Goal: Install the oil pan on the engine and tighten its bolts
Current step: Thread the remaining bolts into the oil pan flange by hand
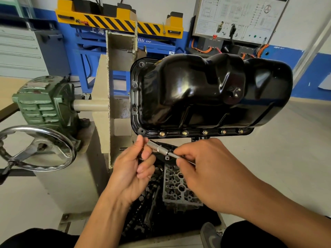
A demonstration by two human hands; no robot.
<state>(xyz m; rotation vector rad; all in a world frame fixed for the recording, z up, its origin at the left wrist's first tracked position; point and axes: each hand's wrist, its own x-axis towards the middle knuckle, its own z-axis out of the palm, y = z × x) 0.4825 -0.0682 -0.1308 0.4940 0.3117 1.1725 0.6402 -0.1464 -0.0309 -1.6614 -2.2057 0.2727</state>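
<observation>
The socket driver (160, 150) is pinched at its socket end by the left grip (133, 167), and its shaft is clasped by the right grip (206, 169). This is judged to be for steering the tip to the empty corner hole (142, 131) just above. The oil pan (206, 93) is seated on the engine (179, 187), with five bolts (184, 133) set along its near flange.
</observation>
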